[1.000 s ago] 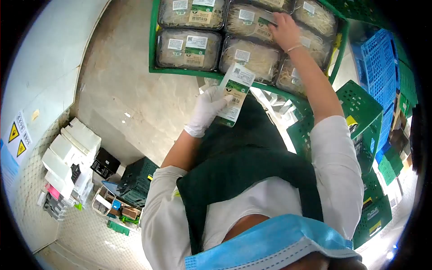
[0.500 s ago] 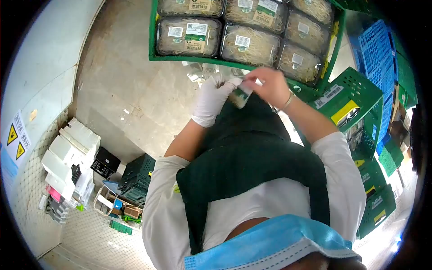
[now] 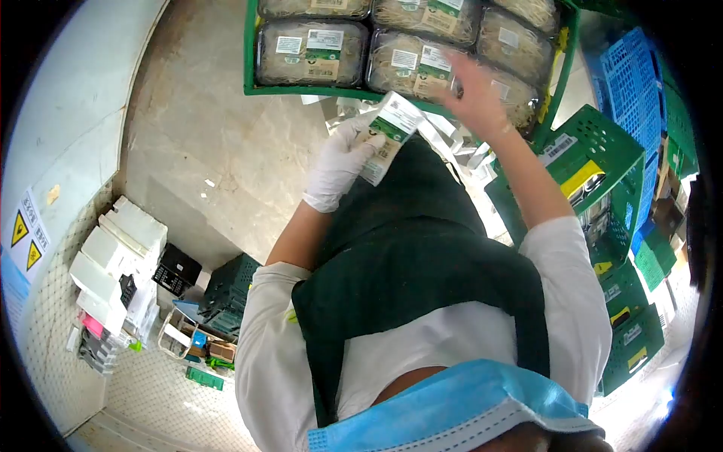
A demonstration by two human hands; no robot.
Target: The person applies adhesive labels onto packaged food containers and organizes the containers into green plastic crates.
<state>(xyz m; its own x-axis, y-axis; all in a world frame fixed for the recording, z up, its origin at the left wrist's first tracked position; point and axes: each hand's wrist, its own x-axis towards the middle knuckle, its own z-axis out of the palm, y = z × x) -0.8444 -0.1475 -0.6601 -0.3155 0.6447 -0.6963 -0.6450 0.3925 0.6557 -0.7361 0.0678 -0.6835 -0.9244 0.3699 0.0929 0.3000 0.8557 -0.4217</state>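
My left hand (image 3: 337, 166), in a white glove, is closed around printed labels (image 3: 397, 120) with a green band, held in front of the dark green apron (image 3: 422, 248). My bare right hand (image 3: 479, 98) reaches over the crate's near edge, fingers stretched out and slightly blurred. Its fingertips are at the right side of a green-and-white label (image 3: 432, 71) on the near middle pack of sprouts (image 3: 388, 71). Whether they touch it, I cannot tell. The near left pack (image 3: 290, 66) carries a similar label. These clear-lidded packs sit in a green crate (image 3: 316, 92).
Green crates (image 3: 565, 154) and a blue crate (image 3: 629, 90) stand at the right. Scraps of white backing paper (image 3: 482, 158) hang below the crate. White boxes (image 3: 113, 264), a black crate (image 3: 177, 271) and dark green crates (image 3: 230, 290) are at the lower left.
My right hand has moved away from my left, up and right onto the near middle pack. That pack now bears a green-and-white label. The labels in my left hand are now in fuller view.
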